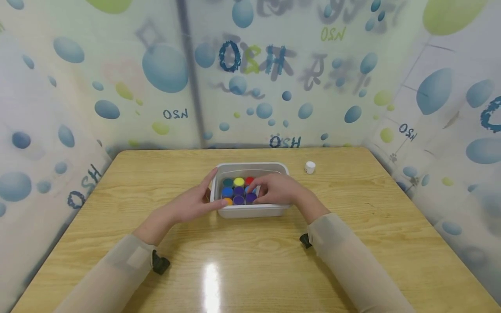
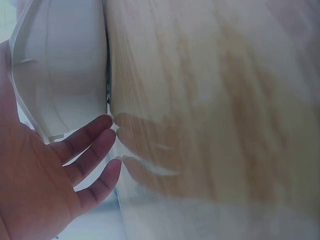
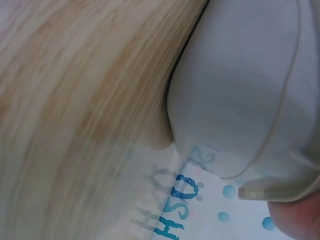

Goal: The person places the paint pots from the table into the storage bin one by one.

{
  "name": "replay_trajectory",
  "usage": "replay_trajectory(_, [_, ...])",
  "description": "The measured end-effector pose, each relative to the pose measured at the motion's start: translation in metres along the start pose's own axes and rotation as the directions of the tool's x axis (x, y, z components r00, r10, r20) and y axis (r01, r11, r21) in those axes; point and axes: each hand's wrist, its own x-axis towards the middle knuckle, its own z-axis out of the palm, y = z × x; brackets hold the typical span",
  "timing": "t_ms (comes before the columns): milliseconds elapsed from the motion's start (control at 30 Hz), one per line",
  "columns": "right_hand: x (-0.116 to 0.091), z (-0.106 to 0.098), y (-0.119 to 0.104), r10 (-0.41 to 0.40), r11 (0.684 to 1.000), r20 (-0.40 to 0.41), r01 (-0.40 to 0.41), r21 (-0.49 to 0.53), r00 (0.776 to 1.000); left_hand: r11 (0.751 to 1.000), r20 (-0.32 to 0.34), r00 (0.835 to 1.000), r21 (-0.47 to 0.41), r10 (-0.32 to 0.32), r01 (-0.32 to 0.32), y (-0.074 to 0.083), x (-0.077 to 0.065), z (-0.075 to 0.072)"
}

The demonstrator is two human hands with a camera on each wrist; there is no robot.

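A light grey plastic tub (image 1: 252, 211) sits on the table, holding several small round pots with coloured tops, among them a yellow pot (image 1: 238, 181), a red pot (image 1: 249, 180) and an orange pot (image 1: 228, 201). My left hand (image 1: 192, 203) spans the tub's left end, thumb over the front rim and index finger along the far corner. In the left wrist view its other fingers (image 2: 95, 145) extend below the tub wall, tips at the tabletop. From the right, my right hand (image 1: 275, 189) reaches inside, thumb and index finger pinching a purple pot (image 1: 251, 198).
A small white pot (image 1: 310, 167) stands alone on the wooden table (image 1: 250, 261), behind and right of the tub. Patterned curtain-like sheets (image 1: 250, 87) enclose the table at the back and both sides.
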Motion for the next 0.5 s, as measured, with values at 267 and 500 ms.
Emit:
replay_trajectory(267, [0.0009,-0.0007,-0.0011,0.017,1.0,0.025,-0.017,0.001,1.0,1.0,-0.001,1.0,-0.007,0.004,-0.004,0.0032,-0.0014,-0.0007])
replay_trajectory(500, [0.0005,-0.0002,-0.0018,0.04,0.999,0.026,-0.04,0.002,0.999,1.0,-0.012,1.0,-0.007,-0.014,0.014,0.0025,-0.0005,0.0006])
